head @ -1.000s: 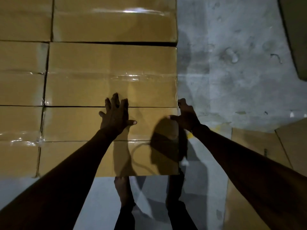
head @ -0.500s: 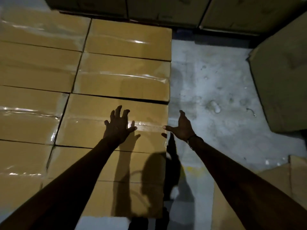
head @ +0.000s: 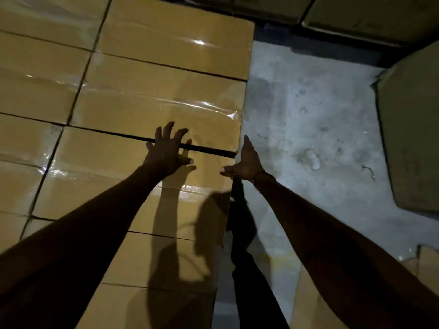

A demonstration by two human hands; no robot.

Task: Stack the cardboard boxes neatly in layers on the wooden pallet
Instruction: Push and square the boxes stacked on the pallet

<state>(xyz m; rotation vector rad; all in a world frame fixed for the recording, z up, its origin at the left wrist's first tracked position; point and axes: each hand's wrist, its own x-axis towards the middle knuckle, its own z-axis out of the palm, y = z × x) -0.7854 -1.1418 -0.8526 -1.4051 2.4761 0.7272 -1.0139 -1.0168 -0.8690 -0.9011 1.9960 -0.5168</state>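
Note:
A layer of taped brown cardboard boxes fills the left of the view. My left hand [head: 168,150] lies flat with spread fingers on top of one box [head: 107,176], at its far edge. A dark gap separates this box from the box behind it [head: 152,103]. My right hand [head: 245,160] is open with straight fingers against the right end of the same box, thumb reaching over its top corner. The pallet is hidden under the boxes.
Grey concrete floor [head: 308,119] lies to the right of the stack. A large cardboard box [head: 413,129] stands at the right edge, more boxes [head: 356,15] line the back, and flat cardboard [head: 427,262] lies at the lower right. My legs show below.
Both hands have reached farther along the stack, from the nearer box to the one beyond it. The view has tilted up, showing more boxes behind.

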